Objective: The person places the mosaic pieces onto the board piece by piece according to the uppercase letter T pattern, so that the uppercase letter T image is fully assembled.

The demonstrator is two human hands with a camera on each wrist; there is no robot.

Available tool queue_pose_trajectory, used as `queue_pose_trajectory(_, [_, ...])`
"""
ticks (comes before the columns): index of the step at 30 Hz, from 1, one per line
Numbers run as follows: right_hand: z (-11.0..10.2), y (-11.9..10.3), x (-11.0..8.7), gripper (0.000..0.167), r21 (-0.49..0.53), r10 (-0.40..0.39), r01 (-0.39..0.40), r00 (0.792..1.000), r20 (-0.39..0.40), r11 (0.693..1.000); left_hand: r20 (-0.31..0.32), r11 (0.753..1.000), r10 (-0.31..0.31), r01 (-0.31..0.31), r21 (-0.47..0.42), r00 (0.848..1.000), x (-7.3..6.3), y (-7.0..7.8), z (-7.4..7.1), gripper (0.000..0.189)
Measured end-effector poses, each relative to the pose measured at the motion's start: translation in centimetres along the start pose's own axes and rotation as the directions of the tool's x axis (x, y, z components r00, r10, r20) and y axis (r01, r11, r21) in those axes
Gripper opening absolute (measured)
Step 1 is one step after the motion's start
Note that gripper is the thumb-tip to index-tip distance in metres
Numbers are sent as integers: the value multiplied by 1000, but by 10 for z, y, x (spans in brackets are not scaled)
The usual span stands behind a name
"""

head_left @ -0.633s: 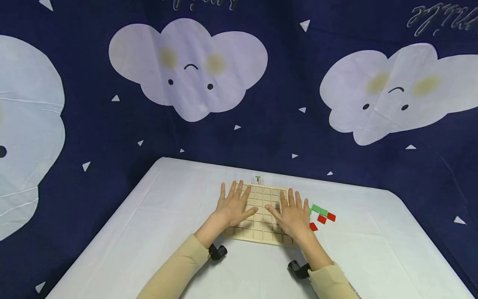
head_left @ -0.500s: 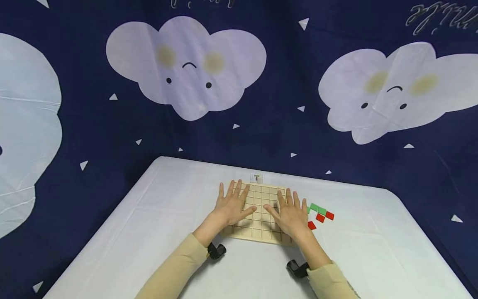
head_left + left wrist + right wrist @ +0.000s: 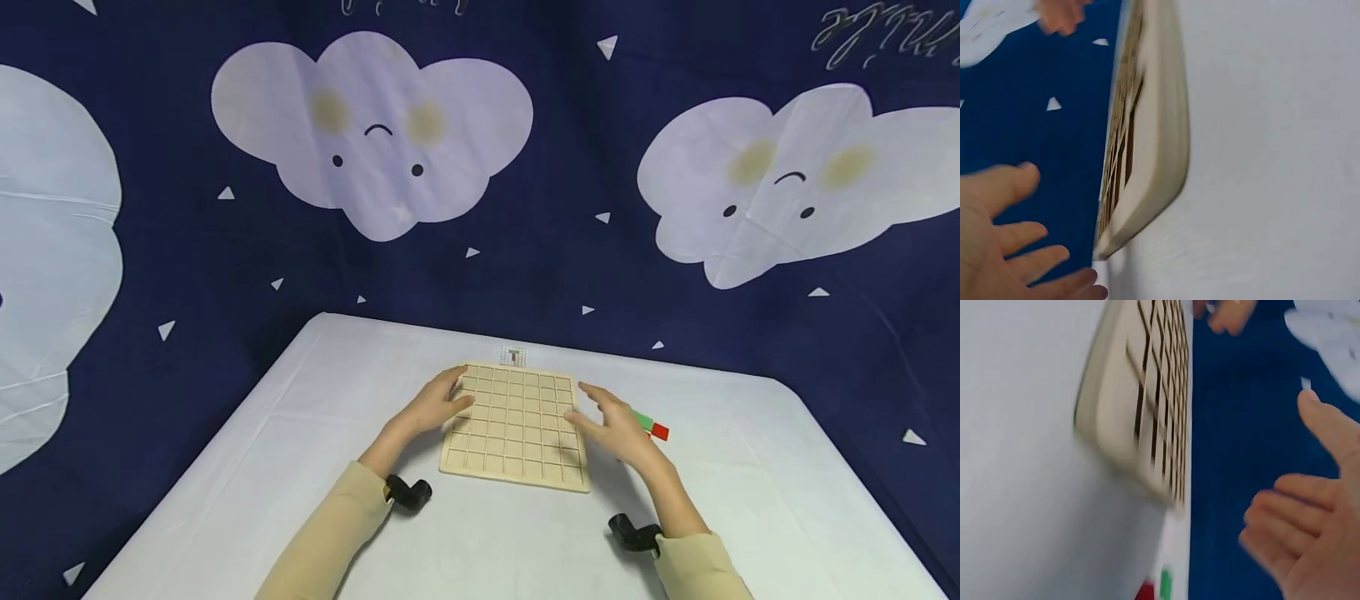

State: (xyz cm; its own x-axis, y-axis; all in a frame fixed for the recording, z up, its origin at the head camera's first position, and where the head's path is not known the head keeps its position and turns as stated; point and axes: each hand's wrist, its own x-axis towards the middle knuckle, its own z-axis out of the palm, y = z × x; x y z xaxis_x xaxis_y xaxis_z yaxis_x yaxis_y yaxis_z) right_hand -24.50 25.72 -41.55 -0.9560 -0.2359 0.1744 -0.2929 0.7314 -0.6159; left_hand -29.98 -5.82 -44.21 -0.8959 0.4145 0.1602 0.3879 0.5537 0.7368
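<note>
A light wooden grid board (image 3: 517,425) lies flat on the white table, its squares holding nothing. My left hand (image 3: 431,407) is at the board's left edge, fingers relaxed and thumb spread. In the left wrist view, a gap shows between that hand (image 3: 1004,250) and the board (image 3: 1160,125). On the other side, my right hand (image 3: 621,429) hovers by the right edge with thumb and fingers apart. Its palm (image 3: 1310,531) holds nothing in the right wrist view. Behind it a green tile (image 3: 642,420) and a red tile (image 3: 660,432) show; others are hidden.
A small printed grid card (image 3: 513,357) lies just beyond the board's far edge. The white tablecloth (image 3: 300,442) reaches back to a dark blue curtain (image 3: 570,267) with cloud prints. Each wrist wears a black camera (image 3: 408,493).
Both hands have lifted off the board and moved apart, left hand to the left and right hand to the right. The right hand now covers most of the tiles. The board looks unmoved.
</note>
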Motion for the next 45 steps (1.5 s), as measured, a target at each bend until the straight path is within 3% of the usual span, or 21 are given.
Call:
queue_pose_trajectory(3, [-10, 19, 0, 63, 91, 22, -14, 996, -91, 996, -20, 993, -50, 48, -107, 999, -1, -17, 4, 57])
queue_pose_trajectory(6, [-15, 38, -1, 55, 138, 70, -46, 982, -175, 989, -20, 988, -71, 68, -142, 997, -4, -25, 7, 53])
queue_pose_trajectory(12, [-12, 62, 0, 44, 151, 123, -82, 951, -285, 985, -21, 996, -24, 22, -84, 999, -8, -29, 6, 56])
queue_pose_trajectory(16, [-5, 70, 4, 42, 110, 102, -71, 945, -309, 991, -45, 997, -25, 22, -71, 999, -10, -32, 7, 56])
queue_pose_trajectory(22, [7, 76, -1, 40, 18, 54, -51, 957, -285, 999, -28, 995, -46, 43, -92, 999, -13, -36, 11, 57])
queue_pose_trajectory(28, [11, 79, -1, 34, -34, -20, 10, 945, -325, 999, -44, 995, -30, 26, -100, 999, -11, -37, 11, 56])
queue_pose_trajectory(32, [6, 76, -1, 33, -39, 0, -13, 943, -332, 999, -38, 996, -22, 18, -93, 999, -8, -37, 11, 56])
queue_pose_trajectory(40, [-15, 49, 13, 36, 45, 24, -9, 940, -339, 999, -43, 996, -9, 5, -92, 999, -4, -36, 13, 56])
queue_pose_trajectory(45, [-17, 31, 30, 38, 105, 26, 8, 948, -318, 994, -34, 996, 5, -8, -90, 999, -3, -33, 15, 55])
